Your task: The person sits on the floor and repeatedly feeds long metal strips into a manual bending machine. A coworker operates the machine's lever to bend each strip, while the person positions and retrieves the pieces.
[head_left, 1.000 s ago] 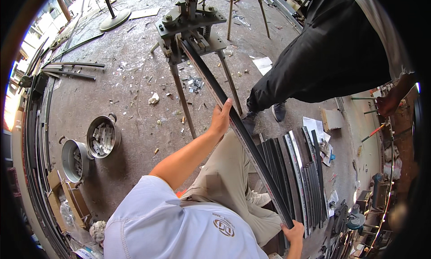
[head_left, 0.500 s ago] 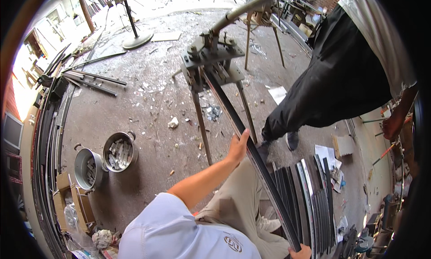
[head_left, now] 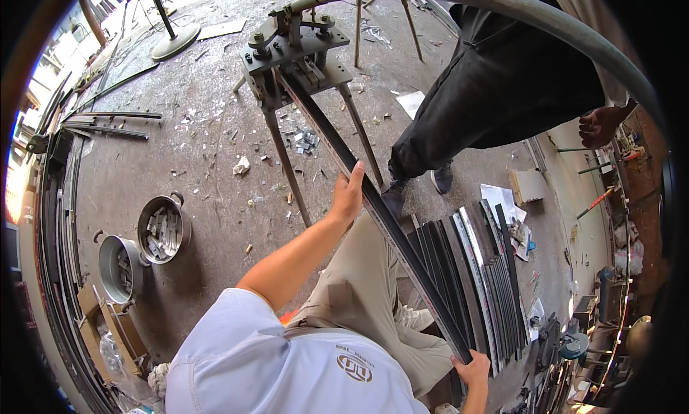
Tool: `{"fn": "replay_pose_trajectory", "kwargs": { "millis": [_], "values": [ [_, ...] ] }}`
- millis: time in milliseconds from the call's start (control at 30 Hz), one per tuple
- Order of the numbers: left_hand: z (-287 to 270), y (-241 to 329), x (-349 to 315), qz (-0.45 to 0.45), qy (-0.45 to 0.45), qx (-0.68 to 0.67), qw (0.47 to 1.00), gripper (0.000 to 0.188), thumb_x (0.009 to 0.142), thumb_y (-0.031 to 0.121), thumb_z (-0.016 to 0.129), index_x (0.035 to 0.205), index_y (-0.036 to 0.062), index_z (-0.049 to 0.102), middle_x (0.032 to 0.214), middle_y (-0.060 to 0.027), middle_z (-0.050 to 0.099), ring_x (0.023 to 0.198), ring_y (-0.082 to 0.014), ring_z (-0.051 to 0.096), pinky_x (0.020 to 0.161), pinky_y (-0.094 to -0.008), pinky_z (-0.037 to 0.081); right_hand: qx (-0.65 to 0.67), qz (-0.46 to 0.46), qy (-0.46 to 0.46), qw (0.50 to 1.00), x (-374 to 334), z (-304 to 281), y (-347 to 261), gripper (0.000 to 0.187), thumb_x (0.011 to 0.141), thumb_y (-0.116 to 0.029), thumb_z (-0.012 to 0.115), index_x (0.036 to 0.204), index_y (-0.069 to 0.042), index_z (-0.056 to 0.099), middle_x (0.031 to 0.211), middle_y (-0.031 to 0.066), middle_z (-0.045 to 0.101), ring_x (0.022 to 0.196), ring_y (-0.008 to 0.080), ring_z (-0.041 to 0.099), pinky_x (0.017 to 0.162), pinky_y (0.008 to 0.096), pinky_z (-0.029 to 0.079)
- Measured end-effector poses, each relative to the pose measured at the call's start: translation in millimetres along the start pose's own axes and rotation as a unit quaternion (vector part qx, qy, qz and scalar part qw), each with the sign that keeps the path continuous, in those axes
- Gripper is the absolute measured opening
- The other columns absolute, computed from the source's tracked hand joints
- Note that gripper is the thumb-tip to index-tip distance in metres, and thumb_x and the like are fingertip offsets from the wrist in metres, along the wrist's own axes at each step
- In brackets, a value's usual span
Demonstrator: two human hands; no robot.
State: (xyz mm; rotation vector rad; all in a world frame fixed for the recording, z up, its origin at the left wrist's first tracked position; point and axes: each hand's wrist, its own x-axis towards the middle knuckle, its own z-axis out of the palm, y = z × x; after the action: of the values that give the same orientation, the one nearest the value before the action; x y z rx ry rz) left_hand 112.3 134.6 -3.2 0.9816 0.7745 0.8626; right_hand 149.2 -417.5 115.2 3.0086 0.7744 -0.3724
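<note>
The left hand (head_left: 349,193) rests on the upper part of a long dark metal strip (head_left: 373,206), fingers extended along its left edge and thumb beside it, pressing rather than fully clenched around it. The right hand (head_left: 474,371) grasps the lower end of the same strip near the bottom right of the view, fingers wrapped about the end.

The strip runs diagonally from the right hand up to a steel bending jig (head_left: 294,51), where its upper end enters between the rollers. The jig stands on thin metal legs (head_left: 286,166) on the concrete floor (head_left: 215,198). A curved grey tube (head_left: 517,12) arcs from the jig's top across to the right side of the view.

Just to the right of the strip, a stack of similar dark and silver strips (head_left: 477,270) lies on the floor. A second person in dark trousers (head_left: 495,91) stands beyond the jig, with one hand (head_left: 599,127) hanging near the curved tube.

To the left, two round metal pots (head_left: 143,238) holding short metal offcuts sit side by side on the floor. Long bars (head_left: 108,123) lie further left, and small scraps are scattered beneath the jig. A round stand base (head_left: 176,40) sits at the upper left.
</note>
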Motion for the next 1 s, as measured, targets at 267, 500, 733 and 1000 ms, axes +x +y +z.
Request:
{"fn": "replay_pose_trajectory", "kwargs": {
  "millis": [267, 500, 733, 1000],
  "values": [
    [0.4, 11.4, -5.1, -0.026, -0.016, -0.005, 1.0, 0.044, 0.106, 0.054, 0.058, 0.106, 0.0104, 0.058, 0.09, 0.0038, 0.05, 0.08, -0.0085, 0.045, 0.068, -0.0281, 0.04, 0.03, 0.027, -0.049, 0.998, 4.6, 3.6, 7.0, 0.049, 0.068, -0.048, 0.087, 0.077, -0.003, 0.069, 0.075, 0.0249, 0.069, 0.08, 0.0473, 0.068, 0.073, 0.0528, 0.054],
    [2.2, 16.2, -6.7, -0.026, -0.017, -0.007, 1.0, 0.045, 0.105, 0.055, 0.059, 0.109, 0.0103, 0.057, 0.087, 0.0041, 0.049, 0.075, -0.0079, 0.045, 0.064, -0.0276, 0.04, 0.003, -0.001, -0.031, 1.0, 5.0, 1.4, 7.1, 0.048, 0.07, -0.05, 0.087, 0.077, -0.005, 0.07, 0.075, 0.0239, 0.069, 0.079, 0.0463, 0.068, 0.073, 0.0522, 0.054],
    [0.4, 9.0, -1.4, -0.038, -0.01, 0.002, 0.999, 0.048, 0.104, 0.057, 0.059, 0.102, 0.0092, 0.057, 0.085, 0.0031, 0.051, 0.069, -0.0085, 0.045, 0.06, -0.0284, 0.04, 0.003, 0.003, -0.03, 1.0, 4.0, -3.2, 5.8, 0.049, 0.071, -0.05, 0.087, 0.076, -0.005, 0.069, 0.075, 0.0233, 0.069, 0.079, 0.0457, 0.068, 0.073, 0.0519, 0.054],
    [8.4, 49.1, -19.4, -0.086, -0.001, 0.051, 0.995, 0.055, 0.104, 0.056, 0.06, 0.114, 0.002, 0.059, 0.088, -0.0022, 0.058, 0.078, -0.0117, 0.052, 0.068, -0.0292, 0.046, 0.055, 0.053, -0.071, 0.995, 3.1, -22.3, -5.5, 0.058, 0.068, -0.049, 0.089, 0.082, 0.002, 0.067, 0.081, 0.028, 0.068, 0.081, 0.0491, 0.065, 0.072, 0.0538, 0.051]
  ]
}}
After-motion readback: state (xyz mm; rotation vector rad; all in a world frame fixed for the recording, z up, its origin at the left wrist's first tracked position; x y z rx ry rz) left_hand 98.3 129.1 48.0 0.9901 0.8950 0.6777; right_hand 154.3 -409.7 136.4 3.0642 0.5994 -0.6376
